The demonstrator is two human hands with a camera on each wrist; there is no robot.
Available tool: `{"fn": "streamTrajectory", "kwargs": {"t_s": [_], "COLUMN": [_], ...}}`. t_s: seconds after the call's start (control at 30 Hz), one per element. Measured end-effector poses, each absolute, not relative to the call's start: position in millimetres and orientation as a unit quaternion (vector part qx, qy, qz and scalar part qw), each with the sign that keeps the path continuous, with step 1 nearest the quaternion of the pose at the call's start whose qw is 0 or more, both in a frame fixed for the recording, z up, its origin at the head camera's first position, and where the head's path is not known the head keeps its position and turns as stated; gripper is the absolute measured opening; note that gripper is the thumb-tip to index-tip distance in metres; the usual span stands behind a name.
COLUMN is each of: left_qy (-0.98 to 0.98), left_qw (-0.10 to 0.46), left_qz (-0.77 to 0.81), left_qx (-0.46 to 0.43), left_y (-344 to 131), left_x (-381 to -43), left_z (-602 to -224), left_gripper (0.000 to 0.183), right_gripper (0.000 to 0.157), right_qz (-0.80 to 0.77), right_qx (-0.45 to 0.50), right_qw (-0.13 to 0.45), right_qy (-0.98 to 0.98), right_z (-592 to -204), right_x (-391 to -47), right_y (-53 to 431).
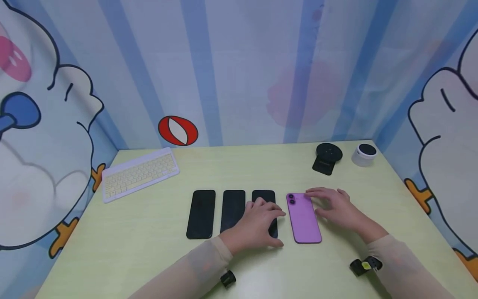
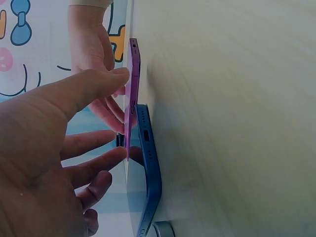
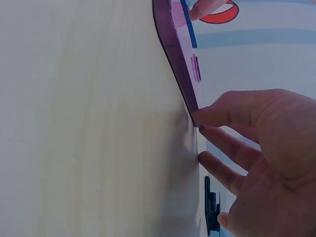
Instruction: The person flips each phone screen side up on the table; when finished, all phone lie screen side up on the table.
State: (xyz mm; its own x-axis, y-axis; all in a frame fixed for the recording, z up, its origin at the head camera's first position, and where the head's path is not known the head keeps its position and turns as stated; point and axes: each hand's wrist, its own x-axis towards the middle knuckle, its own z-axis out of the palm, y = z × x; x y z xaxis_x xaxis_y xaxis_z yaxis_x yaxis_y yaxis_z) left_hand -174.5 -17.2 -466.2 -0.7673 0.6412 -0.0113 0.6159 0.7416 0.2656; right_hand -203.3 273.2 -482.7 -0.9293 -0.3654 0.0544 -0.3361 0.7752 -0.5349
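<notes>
A purple phone lies camera side up on the table, its lenses at the upper left corner. At its right edge is my right hand, index fingertip by the top corner and thumb lower down; in the right wrist view that thumb appears to touch the phone's edge. My left hand hovers with spread, slightly bent fingers over a black phone, partly covering it. Its fingertips point toward the purple phone and hold nothing. Two more black phones, one at far left and one in the middle, lie alongside in the row.
A white keyboard sits at the back left of the table. At the back right stand a black round-topped stand and a small white cylinder with a dark top. Printed curtains enclose the table's back and sides.
</notes>
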Motion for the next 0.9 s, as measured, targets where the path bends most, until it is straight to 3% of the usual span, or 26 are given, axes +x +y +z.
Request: {"fn": "streamTrajectory", "kwargs": {"t_s": [0.47, 0.9], "left_qy": [0.926, 0.931], "left_qw": [0.081, 0.071], "left_qz": [0.121, 0.131], "left_qx": [0.347, 0.334], "left_y": [-2, 4], "left_x": [-177, -175], "left_z": [-472, -472], "left_gripper": [0.076, 0.077], "right_gripper": [0.056, 0.058], "right_qz": [-0.261, -0.268], "right_qx": [-0.209, -0.186], "right_qw": [0.031, 0.030], "right_qy": [0.942, 0.945], "right_z": [-480, -478], "right_x": [-200, -194], "right_y": [277, 276]}}
